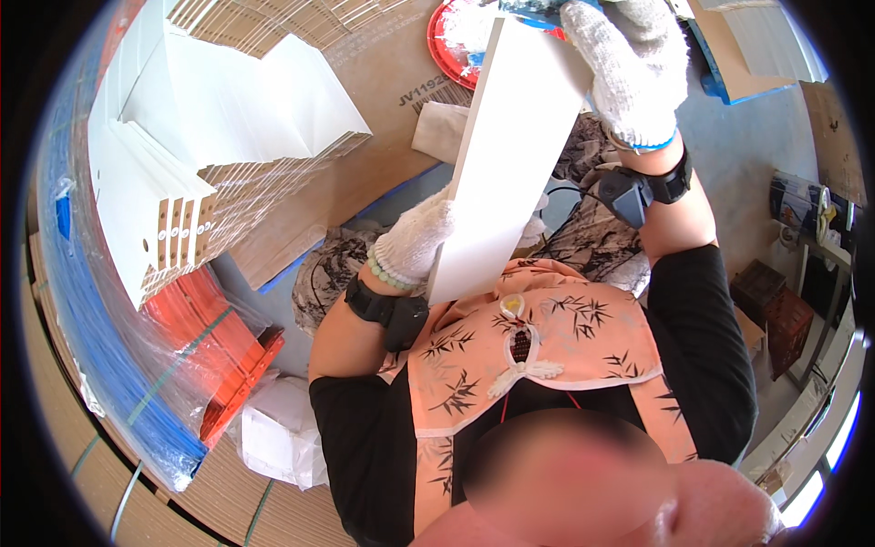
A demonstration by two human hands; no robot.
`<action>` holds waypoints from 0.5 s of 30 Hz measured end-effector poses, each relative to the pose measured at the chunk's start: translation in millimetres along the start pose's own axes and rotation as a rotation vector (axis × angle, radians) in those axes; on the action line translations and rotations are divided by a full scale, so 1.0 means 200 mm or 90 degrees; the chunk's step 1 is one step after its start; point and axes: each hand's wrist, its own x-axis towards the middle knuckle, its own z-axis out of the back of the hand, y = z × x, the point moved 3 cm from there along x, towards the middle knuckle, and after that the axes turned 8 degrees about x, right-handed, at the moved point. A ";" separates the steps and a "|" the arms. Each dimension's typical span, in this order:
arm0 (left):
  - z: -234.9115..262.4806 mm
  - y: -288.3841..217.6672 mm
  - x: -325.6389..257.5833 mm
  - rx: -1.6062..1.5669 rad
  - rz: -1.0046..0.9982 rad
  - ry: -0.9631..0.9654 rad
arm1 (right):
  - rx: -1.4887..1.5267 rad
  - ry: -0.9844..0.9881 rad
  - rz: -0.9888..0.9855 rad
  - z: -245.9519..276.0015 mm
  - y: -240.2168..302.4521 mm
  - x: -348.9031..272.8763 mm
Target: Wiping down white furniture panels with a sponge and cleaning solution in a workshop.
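Note:
A long white board (pixel 519 155) slants up in front of my apron. My left hand (pixel 415 239), in a knitted white glove, is closed round the board's lower part, with gloved fingertips showing past the opposite edge. At the board's far right corner is my right hand (pixel 638 77), gloved too. Its thumb and fingers are apart, and nothing shows between them; some fingertips are cut off by the picture's upper edge. Behind the board's far end sits a round red tub (pixel 437 50) with white material and something blue inside.
White panels (pixel 246 100) stand stacked on the left, several with drilled edges. Large cardboard (pixel 383 137) lies beneath them. Blue and red plastic-wrapped pieces (pixel 187 342) lie at lower left. A blue-edged tray (pixel 715 68) is at far right, and brown crates (pixel 775 314) stand farther down.

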 end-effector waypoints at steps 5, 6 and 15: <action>0.00 0.01 0.00 -0.070 -0.035 0.046 | -0.027 0.050 0.025 0.02 0.03 0.03; 0.00 0.01 0.00 -0.057 -0.032 0.038 | -0.033 0.064 0.031 0.01 0.04 0.03; 0.02 0.02 0.00 -0.041 -0.018 0.020 | 0.285 -0.232 -0.369 -0.04 -0.02 -0.02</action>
